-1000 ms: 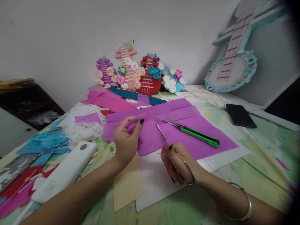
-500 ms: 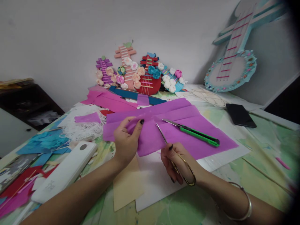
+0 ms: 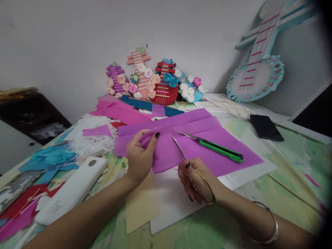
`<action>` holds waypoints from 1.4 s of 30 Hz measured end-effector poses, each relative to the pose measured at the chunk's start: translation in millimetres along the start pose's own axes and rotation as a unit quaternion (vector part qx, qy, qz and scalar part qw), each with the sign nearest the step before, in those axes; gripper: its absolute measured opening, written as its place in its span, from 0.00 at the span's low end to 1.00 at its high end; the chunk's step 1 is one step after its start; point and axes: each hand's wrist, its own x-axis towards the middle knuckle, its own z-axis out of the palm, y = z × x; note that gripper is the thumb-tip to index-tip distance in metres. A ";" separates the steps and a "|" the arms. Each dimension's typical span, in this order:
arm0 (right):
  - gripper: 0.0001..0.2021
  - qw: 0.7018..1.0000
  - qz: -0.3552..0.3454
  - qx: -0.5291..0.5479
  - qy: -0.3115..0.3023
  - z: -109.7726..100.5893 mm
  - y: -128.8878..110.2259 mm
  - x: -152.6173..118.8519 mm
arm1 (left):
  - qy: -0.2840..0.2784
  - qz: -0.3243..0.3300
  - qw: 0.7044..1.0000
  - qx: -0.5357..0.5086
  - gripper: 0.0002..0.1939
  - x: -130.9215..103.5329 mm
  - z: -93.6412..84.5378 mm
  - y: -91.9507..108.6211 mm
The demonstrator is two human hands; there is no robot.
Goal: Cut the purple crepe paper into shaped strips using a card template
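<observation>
A large purple sheet [image 3: 197, 121] with fold lines lies across the middle of the table. My left hand [image 3: 141, 152] pinches the sheet near its left part, thumb over the paper. In my right hand [image 3: 195, 178] is a pair of scissors [image 3: 178, 147] with gold handles, its blades looking closed and pointing up and left over the purple sheet. A green utility knife [image 3: 220, 149] rests on the sheet, to the right of the scissors. Under the purple sheet are a white sheet [image 3: 171, 207] and a beige piece [image 3: 141, 207].
Decorated paper instruments [image 3: 164, 91] lean on the wall behind. A white device [image 3: 72, 190], blue scraps [image 3: 53, 157] and white string [image 3: 90, 141] lie on the left. At the right are a black phone [image 3: 266, 127] and a larger blue-white instrument [image 3: 255, 74].
Both hands stay almost where they were. The gold scissor handles have shifted very slightly to the left in my right hand.
</observation>
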 end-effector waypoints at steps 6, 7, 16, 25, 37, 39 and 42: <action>0.33 1.000 0.011 0.001 0.005 0.4 0.5 -0.5 | 0.004 0.001 1.000 0.000 0.09 0.0 0.5 -2.6; 0.33 1.000 0.009 0.002 0.004 0.7 0.0 -0.7 | 0.005 0.002 1.000 0.000 0.09 0.0 0.6 -2.6; 0.33 1.000 0.016 -0.006 0.006 2.7 -4.0 -0.7 | -0.001 -0.006 1.000 0.003 0.08 -0.4 0.7 0.8; 0.29 0.998 -0.005 0.022 0.064 -0.1 -8.7 1.8 | -0.006 -0.039 0.998 -0.041 0.10 -0.6 1.2 -0.7; 0.15 0.996 0.025 -0.049 0.069 -3.5 -8.1 5.9 | -0.047 -0.247 0.943 -0.220 0.17 0.0 5.4 9.6; 0.16 0.995 0.006 -0.080 0.059 -2.3 -7.0 4.4 | -0.072 -0.288 0.921 -0.253 0.19 -1.7 6.3 11.7; 0.14 0.994 0.001 -0.092 0.065 0.0 -8.0 2.7 | -0.098 -0.342 0.894 -0.273 0.21 -4.9 7.5 14.3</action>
